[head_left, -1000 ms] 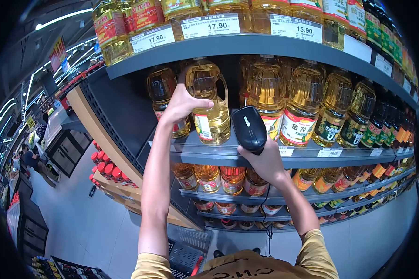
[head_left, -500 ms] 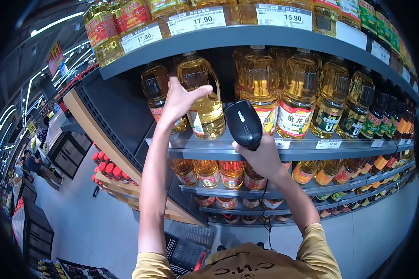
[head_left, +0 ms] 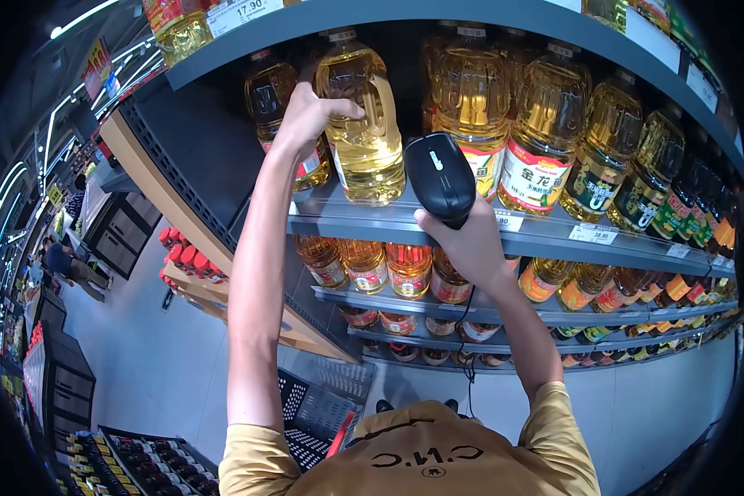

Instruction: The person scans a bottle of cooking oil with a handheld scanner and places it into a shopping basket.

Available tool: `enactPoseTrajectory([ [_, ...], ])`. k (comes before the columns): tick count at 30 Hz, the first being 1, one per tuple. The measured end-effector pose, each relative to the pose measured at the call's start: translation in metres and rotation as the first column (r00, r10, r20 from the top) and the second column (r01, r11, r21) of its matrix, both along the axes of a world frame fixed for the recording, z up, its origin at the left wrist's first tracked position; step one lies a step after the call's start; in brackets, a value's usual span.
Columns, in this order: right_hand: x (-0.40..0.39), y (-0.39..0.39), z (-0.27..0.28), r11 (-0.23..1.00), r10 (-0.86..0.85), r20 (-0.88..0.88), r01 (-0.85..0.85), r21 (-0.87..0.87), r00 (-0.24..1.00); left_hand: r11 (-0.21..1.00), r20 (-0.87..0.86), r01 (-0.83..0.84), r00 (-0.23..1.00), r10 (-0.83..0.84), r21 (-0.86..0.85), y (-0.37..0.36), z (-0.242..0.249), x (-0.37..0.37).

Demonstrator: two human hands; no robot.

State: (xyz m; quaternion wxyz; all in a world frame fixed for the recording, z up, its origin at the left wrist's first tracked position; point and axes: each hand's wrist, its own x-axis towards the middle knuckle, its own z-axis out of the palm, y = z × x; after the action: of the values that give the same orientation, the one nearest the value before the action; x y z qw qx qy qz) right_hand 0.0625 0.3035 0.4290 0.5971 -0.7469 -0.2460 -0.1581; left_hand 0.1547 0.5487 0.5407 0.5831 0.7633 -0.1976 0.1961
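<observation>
My left hand (head_left: 310, 116) is at a large oil bottle (head_left: 364, 157) on the upper-middle shelf, its thumb across the bottle's front and its other fingers hidden behind. The bottle's side faces me, with its handle to the right and only a label edge showing. Left of it stands a darker oil bottle (head_left: 271, 99), partly covered by my wrist. My right hand (head_left: 471, 240) is wrapped round the grip of a black scanner (head_left: 440, 178), whose head points up in front of the shelf. A cable hangs below that hand.
Rows of oil bottles (head_left: 539, 132) fill the shelf to the right, with price tags on the shelf edge (head_left: 546, 241). An upper shelf (head_left: 471, 18) overhangs them. A grey basket (head_left: 322, 413) is by my body. A person (head_left: 73, 269) is far off at the left.
The view has tipped lower and closer, so the upper shelf sits higher in the frame. My left thumb has come in against the oil bottle, which now shows its side more turned.
</observation>
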Motion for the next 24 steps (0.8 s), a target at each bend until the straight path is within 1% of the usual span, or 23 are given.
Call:
enactPoseTrajectory([
  [3,0.002,0.005,0.003,0.999,0.036,-0.019,-0.036,0.024,0.999,1.000,-0.046,0.013,0.999,-0.012,0.027,0.000,0.002,-0.004],
  [6,0.002,0.012,0.008,0.997,0.048,-0.045,-0.045,0.068,0.998,0.997,-0.039,0.065,0.997,-0.066,-0.029,0.005,-0.003,0.000],
  [7,0.002,0.014,0.011,0.995,0.050,-0.054,-0.045,0.085,0.997,0.994,-0.067,0.106,0.992,-0.108,-0.035,0.008,-0.003,0.002],
  [11,0.002,0.020,0.013,0.996,0.024,0.007,-0.025,0.080,1.000,0.994,0.012,0.104,0.995,-0.104,-0.041,0.014,-0.012,0.015],
  [12,0.004,0.020,0.012,0.999,0.010,-0.018,-0.010,0.042,1.000,0.996,0.001,0.088,0.996,-0.088,-0.006,0.017,-0.013,0.016],
  [14,0.005,0.021,0.011,0.999,0.015,-0.074,-0.011,0.042,0.997,0.993,-0.040,0.093,0.995,-0.096,-0.070,0.019,-0.015,0.016],
  [15,0.005,0.021,0.010,1.000,0.009,-0.085,-0.007,0.029,0.996,0.995,-0.042,0.079,0.996,-0.082,-0.058,0.021,-0.015,0.017],
  [19,0.004,0.020,0.012,1.000,-0.018,-0.119,0.017,-0.011,0.993,0.979,-0.128,0.177,0.973,-0.190,-0.104,0.026,-0.013,0.017],
  [22,0.004,0.019,0.010,1.000,-0.014,-0.117,0.014,-0.004,0.993,0.945,-0.122,0.248,0.953,-0.278,-0.214,0.035,-0.016,0.031],
  [24,0.002,0.019,0.012,1.000,-0.025,-0.110,0.025,-0.001,0.994,0.917,-0.167,0.295,0.923,-0.346,-0.267,0.040,-0.017,0.037],
])
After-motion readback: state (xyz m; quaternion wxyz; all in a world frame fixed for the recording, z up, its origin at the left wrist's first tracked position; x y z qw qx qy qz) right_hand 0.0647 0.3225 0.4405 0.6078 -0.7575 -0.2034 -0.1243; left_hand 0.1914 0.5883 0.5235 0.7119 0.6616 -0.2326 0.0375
